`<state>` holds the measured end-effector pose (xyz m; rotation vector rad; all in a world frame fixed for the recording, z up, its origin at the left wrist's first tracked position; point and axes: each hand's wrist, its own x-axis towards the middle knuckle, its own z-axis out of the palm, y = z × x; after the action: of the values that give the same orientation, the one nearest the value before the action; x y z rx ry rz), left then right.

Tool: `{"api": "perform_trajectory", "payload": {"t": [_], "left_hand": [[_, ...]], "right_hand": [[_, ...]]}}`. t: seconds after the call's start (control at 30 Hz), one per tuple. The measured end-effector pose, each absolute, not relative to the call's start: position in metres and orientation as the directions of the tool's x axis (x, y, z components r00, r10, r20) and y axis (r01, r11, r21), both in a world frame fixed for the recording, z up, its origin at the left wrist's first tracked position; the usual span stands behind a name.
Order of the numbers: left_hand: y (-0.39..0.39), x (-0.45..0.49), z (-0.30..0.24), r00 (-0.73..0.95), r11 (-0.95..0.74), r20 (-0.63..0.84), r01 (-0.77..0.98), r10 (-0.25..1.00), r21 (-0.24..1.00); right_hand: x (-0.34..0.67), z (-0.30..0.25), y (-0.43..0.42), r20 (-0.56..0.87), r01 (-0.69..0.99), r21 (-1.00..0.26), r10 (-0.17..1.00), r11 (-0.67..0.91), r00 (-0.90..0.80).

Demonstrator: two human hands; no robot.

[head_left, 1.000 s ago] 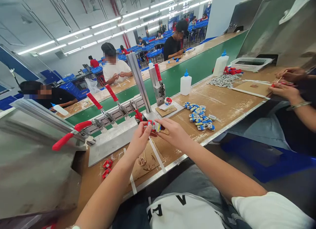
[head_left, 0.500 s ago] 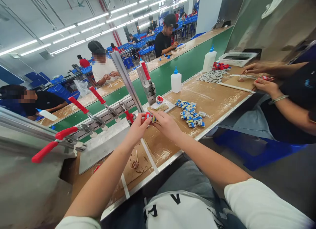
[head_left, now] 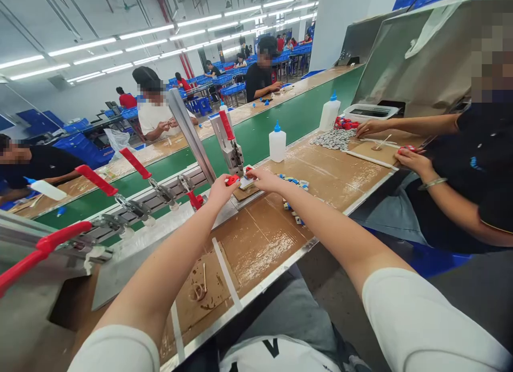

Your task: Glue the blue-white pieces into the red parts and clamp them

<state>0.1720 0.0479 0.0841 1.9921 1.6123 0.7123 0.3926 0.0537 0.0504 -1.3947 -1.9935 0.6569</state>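
Observation:
My left hand (head_left: 221,193) is closed with a small red plastic piece (head_left: 232,180) pinched between thumb and fingers. Just to its right, my right hand (head_left: 265,179) has its fingertips closed at another small red piece (head_left: 249,172), over a white plate (head_left: 245,183) below the upright toggle clamp. The fingers partly cover this second piece. Beyond my right forearm lies a pile of small blue, white and yellow parts (head_left: 294,182), partly hidden by the arm. A red-handled toggle clamp (head_left: 227,134) stands directly behind the hands.
Several red-handled clamps (head_left: 96,180) line a metal rail at left. A white bottle (head_left: 277,143) with a blue tip stands behind. A cotton swab (head_left: 204,277) lies on stained cardboard in front. At right, a co-worker's hands (head_left: 412,159) work beside grey parts (head_left: 331,139).
My hands have come apart and moved forward. The right one has gone from the piece held between both hands to the red piece on the plate; the left keeps a red piece. The view has shifted.

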Motion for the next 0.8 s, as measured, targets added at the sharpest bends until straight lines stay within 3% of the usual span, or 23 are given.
{"api": "perform_trajectory", "payload": {"t": [0.1, 0.27, 0.37, 0.57, 0.8], "left_hand": [[0.059, 0.183, 0.083, 0.189, -0.232, 0.133, 0.814, 0.973, 0.533], [0.069, 0.202, 0.076, 0.171, -0.193, 0.09, 0.865, 0.981, 0.463], [0.073, 0.207, 0.071, 0.209, -0.228, 0.09, 0.874, 0.974, 0.429], [0.084, 0.217, 0.067, 0.278, -0.305, 0.125, 0.883, 0.952, 0.358], [0.096, 0.217, 0.065, 0.263, -0.29, 0.122, 0.848, 0.957, 0.444]], "right_hand": [[0.398, 0.053, 0.072, 0.323, 0.663, -0.668, 0.934, 0.338, -0.151], [0.397, 0.096, 0.098, 0.606, 0.449, -0.739, 0.786, 0.501, 0.12], [0.383, 0.145, 0.121, 0.705, 0.36, -0.682, 0.704, 0.637, 0.09], [0.349, 0.204, 0.141, 0.728, 0.263, -0.648, 0.683, 0.714, -0.06], [0.359, 0.15, 0.035, 0.731, 0.351, -0.643, 0.682, 0.681, 0.015]]}}
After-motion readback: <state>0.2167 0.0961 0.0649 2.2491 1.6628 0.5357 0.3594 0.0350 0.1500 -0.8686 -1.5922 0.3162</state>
